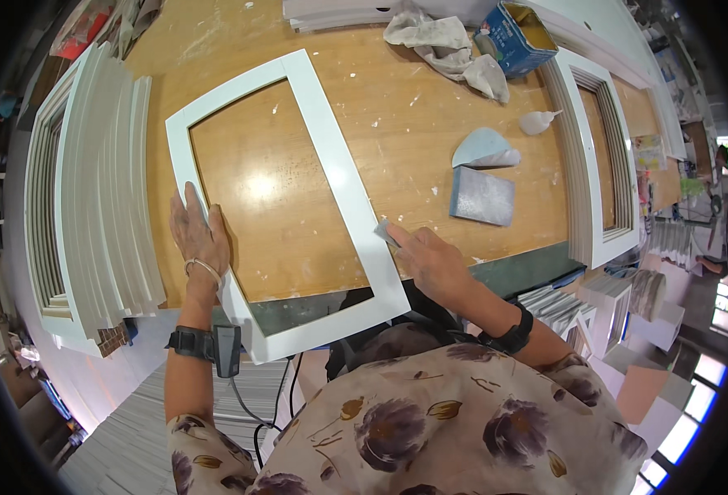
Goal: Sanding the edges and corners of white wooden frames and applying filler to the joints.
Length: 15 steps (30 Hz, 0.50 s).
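Observation:
A white rectangular frame lies at a slant on the wooden table, its near end jutting past the table's front edge. My left hand rests on the frame's left rail with fingers stretched out and the thumb toward the opening. Pinched in my right hand is a small grey piece of sandpaper, which touches the outer edge of the right rail. To the right lie a grey block with blue sides and a folded pale blue sanding disc.
Stacks of similar white frames stand at the left and right of the table. Toward the back right are a crumpled cloth, a blue open tin and a white squeeze bottle. Cables hang near my left forearm.

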{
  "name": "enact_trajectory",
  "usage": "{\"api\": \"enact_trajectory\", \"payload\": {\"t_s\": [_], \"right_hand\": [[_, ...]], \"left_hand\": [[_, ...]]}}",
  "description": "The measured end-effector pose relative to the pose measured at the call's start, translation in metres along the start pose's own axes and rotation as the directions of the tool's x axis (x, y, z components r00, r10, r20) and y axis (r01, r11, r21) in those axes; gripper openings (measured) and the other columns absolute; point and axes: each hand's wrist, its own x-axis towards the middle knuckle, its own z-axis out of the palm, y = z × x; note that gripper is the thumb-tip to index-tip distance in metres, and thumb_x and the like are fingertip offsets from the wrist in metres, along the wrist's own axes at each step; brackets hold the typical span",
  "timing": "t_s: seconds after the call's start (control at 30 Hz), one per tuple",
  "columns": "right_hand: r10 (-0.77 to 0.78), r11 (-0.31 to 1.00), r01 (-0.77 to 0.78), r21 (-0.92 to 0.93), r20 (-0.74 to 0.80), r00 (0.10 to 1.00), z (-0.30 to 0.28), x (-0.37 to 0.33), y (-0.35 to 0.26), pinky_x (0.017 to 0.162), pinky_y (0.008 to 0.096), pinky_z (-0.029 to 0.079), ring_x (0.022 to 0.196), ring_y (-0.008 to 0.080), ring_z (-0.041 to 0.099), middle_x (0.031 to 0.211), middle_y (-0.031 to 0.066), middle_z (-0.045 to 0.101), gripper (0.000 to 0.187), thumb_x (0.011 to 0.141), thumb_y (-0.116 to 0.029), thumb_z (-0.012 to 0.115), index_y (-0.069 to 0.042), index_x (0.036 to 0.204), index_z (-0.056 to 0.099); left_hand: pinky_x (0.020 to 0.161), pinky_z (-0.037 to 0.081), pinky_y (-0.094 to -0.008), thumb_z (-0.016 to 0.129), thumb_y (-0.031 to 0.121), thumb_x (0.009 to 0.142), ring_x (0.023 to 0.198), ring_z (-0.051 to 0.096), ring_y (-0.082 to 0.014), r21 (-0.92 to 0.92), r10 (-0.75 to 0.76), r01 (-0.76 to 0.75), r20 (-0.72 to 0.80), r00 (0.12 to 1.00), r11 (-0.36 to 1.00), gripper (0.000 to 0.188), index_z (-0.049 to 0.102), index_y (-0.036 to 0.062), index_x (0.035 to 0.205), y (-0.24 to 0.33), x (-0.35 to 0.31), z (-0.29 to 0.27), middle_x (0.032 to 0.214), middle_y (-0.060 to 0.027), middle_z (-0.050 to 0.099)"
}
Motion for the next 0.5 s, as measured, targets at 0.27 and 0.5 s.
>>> {"api": "enact_trajectory", "payload": {"t_s": [0.27, 0.5], "right_hand": [[0.033, 0.979, 0.008, -0.205, 0.194, 0.98, -0.046, 0.073, -0.033, 0.067, 0.0461, 0.049, 0.075, 0.0363, 0.061, 0.08, 0.0187, 0.06, 0.037, 0.092, -0.013, 0.053, -0.009, 0.129, 0.055], [0.029, 0.948, 0.083, -0.307, 0.345, 0.938, -0.039, 0.066, -0.032, 0.066, 0.0463, 0.05, 0.074, 0.0383, 0.063, 0.079, 0.0207, 0.061, 0.036, 0.091, -0.01, 0.052, -0.007, 0.126, 0.056]], "left_hand": [[0.116, 0.015, -0.0493, 0.049, 0.027, 0.097, 0.141, 0.022, -0.0416, -0.016, -0.025, 0.025, 0.0, 1.0, 1.0, 0.062, 0.027, 0.0035, 0.15, -0.002, -0.002, -0.002, 0.151, -0.0286, 0.027], [0.116, 0.016, -0.0485, 0.048, 0.029, 0.097, 0.141, 0.022, -0.0419, -0.047, -0.037, 0.037, 0.004, 0.999, 0.998, 0.062, 0.027, 0.0045, 0.15, 0.005, 0.001, -0.004, 0.152, -0.0279, 0.026]]}}
